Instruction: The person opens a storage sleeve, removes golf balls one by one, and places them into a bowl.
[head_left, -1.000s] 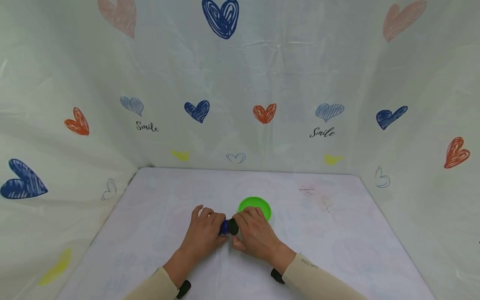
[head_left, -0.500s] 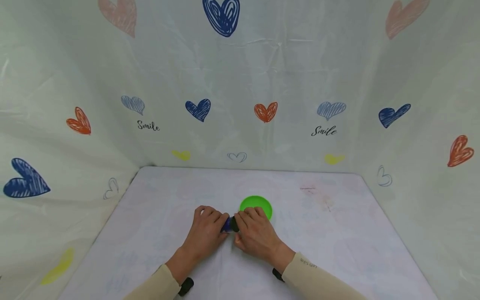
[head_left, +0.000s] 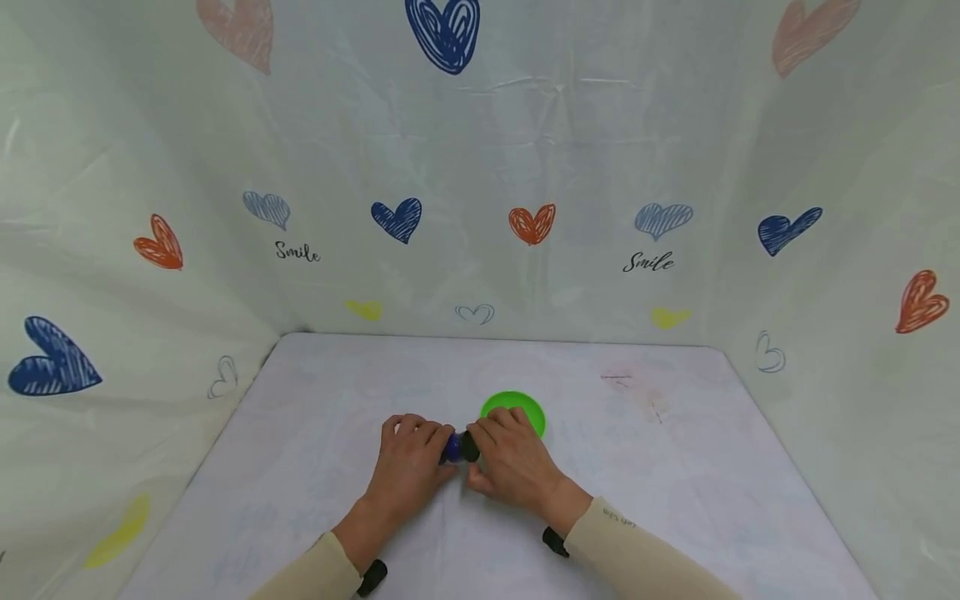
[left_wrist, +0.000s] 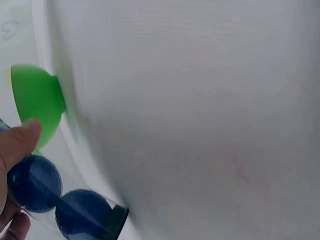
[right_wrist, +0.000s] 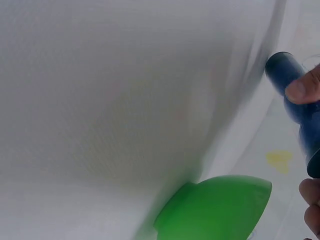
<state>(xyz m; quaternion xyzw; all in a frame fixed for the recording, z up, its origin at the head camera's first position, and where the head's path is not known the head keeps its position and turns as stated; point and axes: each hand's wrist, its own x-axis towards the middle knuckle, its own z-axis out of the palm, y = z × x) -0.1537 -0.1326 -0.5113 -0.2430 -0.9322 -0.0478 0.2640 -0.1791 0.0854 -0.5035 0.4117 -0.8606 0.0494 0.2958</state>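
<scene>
In the head view, my left hand grips a see-through blue tube by its middle. The tube lies roughly level between the hands. The left wrist view shows ball-like blue sections in it and a dark end piece. A black cap closes its right end. My right hand has its fingers curled at that cap, and they partly hide it. In the right wrist view, some fingertips lie close to the cap. Behind the right fingers stands a bright green bowl.
The hands are over a white-covered table. A pale sheet printed with hearts and "Smile" rises along its back and sides. Dark wrist cameras hang under both sleeves. Faint reddish marks show on the cover at back right.
The right hand's fingers have shifted slightly forward and its thumb lies further below the cap than half a second ago. The left hand and bowl stay nearly in place.
</scene>
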